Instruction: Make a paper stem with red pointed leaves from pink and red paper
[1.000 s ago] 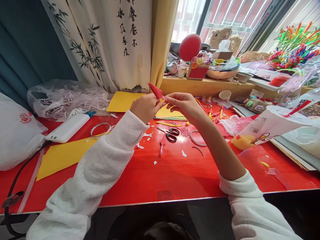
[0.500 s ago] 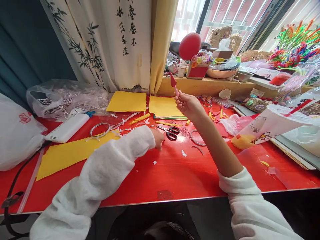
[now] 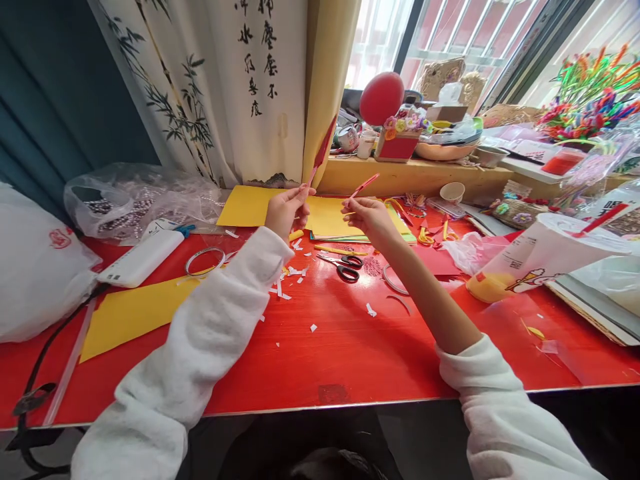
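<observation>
My left hand (image 3: 289,211) is raised over the table, its fingers pinched on the lower end of a long, narrow, pointed red piece (image 3: 321,155), which stands upright before the curtain. My right hand (image 3: 369,219) is level with it and a little to its right. Its fingertips pinch a thin red piece with a pink end (image 3: 367,185), seen nearly edge-on and tilted up to the right. The two pieces are apart. What they are made of cannot be made out. Below the hands lie black-handled scissors (image 3: 346,269) with their blades apart.
Yellow sheets (image 3: 245,205) lie at the back, with another yellow sheet (image 3: 135,313) at left. White paper scraps (image 3: 281,293) and silvery rings (image 3: 205,259) are scattered about. A tilted drink cup (image 3: 540,257) stands right; a white plastic bag (image 3: 40,280) sits left.
My left hand has risen from the table beside the scissors and now holds a red piece upright. My right hand has moved slightly down and right, its piece now leaning right.
</observation>
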The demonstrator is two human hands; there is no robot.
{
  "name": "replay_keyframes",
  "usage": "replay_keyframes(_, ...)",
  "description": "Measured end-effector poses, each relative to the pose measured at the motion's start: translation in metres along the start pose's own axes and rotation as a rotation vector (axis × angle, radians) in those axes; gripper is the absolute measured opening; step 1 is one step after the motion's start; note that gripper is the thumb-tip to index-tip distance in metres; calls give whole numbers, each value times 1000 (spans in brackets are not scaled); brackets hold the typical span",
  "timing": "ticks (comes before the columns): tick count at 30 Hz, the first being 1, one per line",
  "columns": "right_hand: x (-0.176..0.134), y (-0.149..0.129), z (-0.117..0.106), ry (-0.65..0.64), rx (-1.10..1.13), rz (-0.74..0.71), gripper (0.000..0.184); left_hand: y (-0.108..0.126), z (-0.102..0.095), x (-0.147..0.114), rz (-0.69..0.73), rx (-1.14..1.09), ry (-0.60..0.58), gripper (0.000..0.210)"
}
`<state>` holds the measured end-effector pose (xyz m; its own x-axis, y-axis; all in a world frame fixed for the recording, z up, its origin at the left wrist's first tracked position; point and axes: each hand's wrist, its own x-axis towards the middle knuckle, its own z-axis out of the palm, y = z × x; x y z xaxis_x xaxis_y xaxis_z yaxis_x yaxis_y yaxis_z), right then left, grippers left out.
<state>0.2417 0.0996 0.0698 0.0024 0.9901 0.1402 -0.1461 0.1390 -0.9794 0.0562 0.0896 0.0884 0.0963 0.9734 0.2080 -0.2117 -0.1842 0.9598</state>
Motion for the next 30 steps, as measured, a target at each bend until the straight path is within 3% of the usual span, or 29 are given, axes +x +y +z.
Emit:
replay_keyframes(2,-4,3,11,-93,-106,-65,15,-11,10,-4,-40,-118,37,17)
replay_keyframes(5,-9,6,22,-171,-200,-154,20,-22,17,-8,-76,-78,-32,20)
replay_keyframes(12,-11,6,24,-140,-273,-244,25,-30,18,-7,-61,-36,-55,19)
replay_keyframes(24,-12,4,28,-201,-263,-261,30,-35,17,-4,-54,-48,-132,13)
replay_keyframes(30,-15,7,30,-93,-214,-264,35,-38,15,0,22,28,-129,15)
